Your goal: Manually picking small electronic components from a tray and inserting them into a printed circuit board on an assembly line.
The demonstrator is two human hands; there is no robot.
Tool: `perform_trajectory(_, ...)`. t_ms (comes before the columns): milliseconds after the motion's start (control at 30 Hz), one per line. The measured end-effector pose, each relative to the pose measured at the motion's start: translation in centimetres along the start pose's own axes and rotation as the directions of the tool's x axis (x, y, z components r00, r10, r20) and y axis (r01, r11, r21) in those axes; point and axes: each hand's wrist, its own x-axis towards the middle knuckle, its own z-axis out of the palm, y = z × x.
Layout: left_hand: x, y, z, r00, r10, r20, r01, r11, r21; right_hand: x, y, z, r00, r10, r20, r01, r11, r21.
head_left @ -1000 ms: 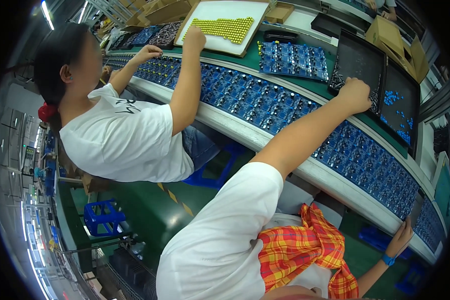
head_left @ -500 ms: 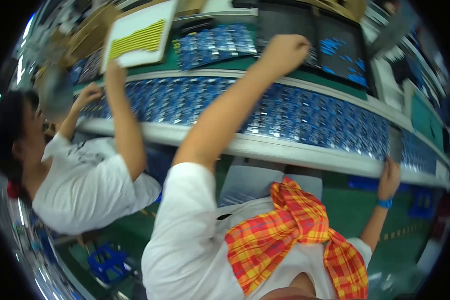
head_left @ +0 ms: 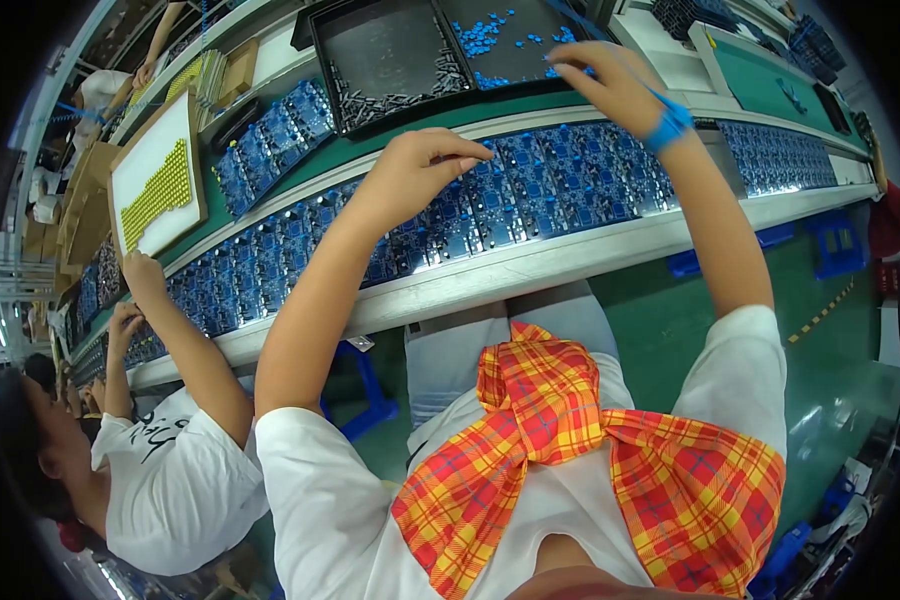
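My left hand [head_left: 415, 180] is over the row of blue circuit boards [head_left: 530, 185], thumb and forefinger pinched together just above one board. Whatever sits between those fingertips is too small to make out. Farther right, my right hand [head_left: 615, 88], with a blue band at its wrist, reaches over the tray section of small blue parts [head_left: 480, 38]. Its fingers are stretched out and slightly apart, and I see nothing held in them. Small black parts [head_left: 400, 100] lie along the edges of the neighbouring tray section.
A pale rail [head_left: 490, 262] runs along the near side of the boards. Left of the black tray [head_left: 336, 75] lie stacked boards [head_left: 275, 145] and a white panel with yellow parts [head_left: 158, 195]. At the left, a co-worker [head_left: 180, 470] works at the same line.
The view has turned to the right. My left hand has come from the black tray down to the boards. My right hand has left the near rail and moved up over the blue parts.
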Motion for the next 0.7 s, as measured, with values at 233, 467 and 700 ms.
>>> perform_trajectory(233,0.5,1.1,0.7,0.985,-0.17,0.03,0.172,0.983,-0.058,6.5,1.5,5.3,0.919,0.163,0.358,-0.077,0.967,-0.244)
perform_trajectory(467,2.0,1.5,3.4,0.995,-0.097,0.019,0.098,0.988,-0.121,8.1,-0.7,1.0,0.812,0.087,0.577,0.062,0.97,-0.234)
perform_trajectory(700,4.0,2.8,5.4,0.989,-0.136,0.059,0.14,0.987,-0.074,7.7,5.3,5.3,0.946,0.14,0.291,-0.01,0.913,-0.408)
